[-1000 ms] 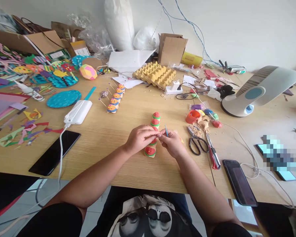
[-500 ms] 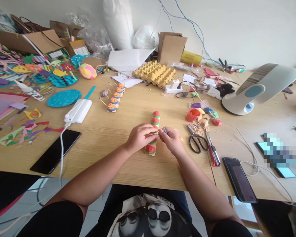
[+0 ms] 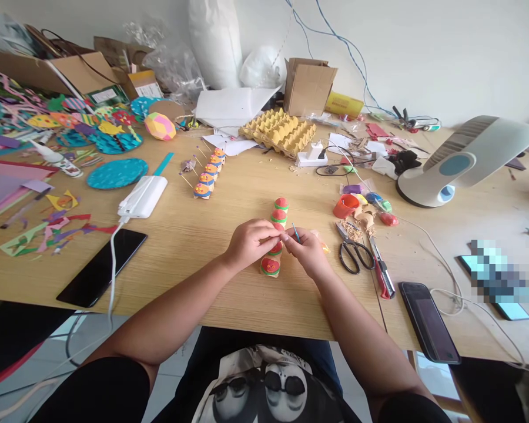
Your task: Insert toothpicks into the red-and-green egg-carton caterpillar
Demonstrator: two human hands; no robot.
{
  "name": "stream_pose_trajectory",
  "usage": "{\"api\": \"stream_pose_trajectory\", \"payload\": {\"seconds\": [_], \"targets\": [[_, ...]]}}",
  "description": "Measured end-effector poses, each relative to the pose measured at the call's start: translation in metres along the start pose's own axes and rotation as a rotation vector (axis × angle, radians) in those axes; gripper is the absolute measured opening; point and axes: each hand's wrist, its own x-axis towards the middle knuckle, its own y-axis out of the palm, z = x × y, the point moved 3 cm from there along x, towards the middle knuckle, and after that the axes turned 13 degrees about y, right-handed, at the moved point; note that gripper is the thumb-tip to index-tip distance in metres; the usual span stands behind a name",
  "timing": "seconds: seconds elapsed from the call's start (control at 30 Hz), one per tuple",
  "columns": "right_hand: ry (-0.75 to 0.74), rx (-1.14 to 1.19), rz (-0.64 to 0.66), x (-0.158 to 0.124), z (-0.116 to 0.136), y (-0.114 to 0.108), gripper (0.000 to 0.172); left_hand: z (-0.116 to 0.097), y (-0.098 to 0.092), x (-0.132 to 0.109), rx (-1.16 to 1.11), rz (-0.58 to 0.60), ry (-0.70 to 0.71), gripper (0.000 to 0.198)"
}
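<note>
head view: left hand (image 3: 249,242) and right hand (image 3: 307,252) pinch a thin blue stick (image 3: 295,232) together, fingertips meeting right over the red-green caterpillar (image 3: 277,235), scissors (image 3: 354,254) just right.

No legible text on anything

Bare wooden tabletop (image 3: 194,258) lies open at nine o'clock of the hands; at three o'clock, black-handled scissors (image 3: 355,254) block passage.
</note>
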Motion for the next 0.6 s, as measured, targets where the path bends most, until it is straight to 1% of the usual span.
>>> {"api": "stream_pose_trajectory", "payload": {"seconds": [0.07,0.13,0.3,0.43,0.53,0.6], "targets": [[0.055,0.086,0.026,0.0015,-0.0034,0.0005,0.05,0.0007,0.0003,0.0,-0.01,0.01,-0.003,0.013],[0.078,0.148,0.027,0.0033,-0.006,0.0004,0.05,0.0013,0.0013,-0.0001,-0.024,0.024,-0.007,0.015],[0.075,0.234,0.027,0.0039,-0.0067,-0.0009,0.045,0.0022,0.003,-0.0011,-0.034,0.038,-0.025,0.016],[0.043,0.185,-0.008,0.0023,-0.0046,-0.0031,0.048,0.0018,0.0037,-0.0024,-0.047,0.059,-0.023,0.021],[0.024,0.114,-0.057,0.0033,-0.0052,-0.006,0.051,0.0016,0.004,-0.0027,-0.044,0.077,-0.031,0.022],[0.02,0.076,-0.091,0.0047,-0.0064,-0.0082,0.05,0.0016,0.0037,-0.0023,-0.055,0.076,-0.041,0.023]]}}
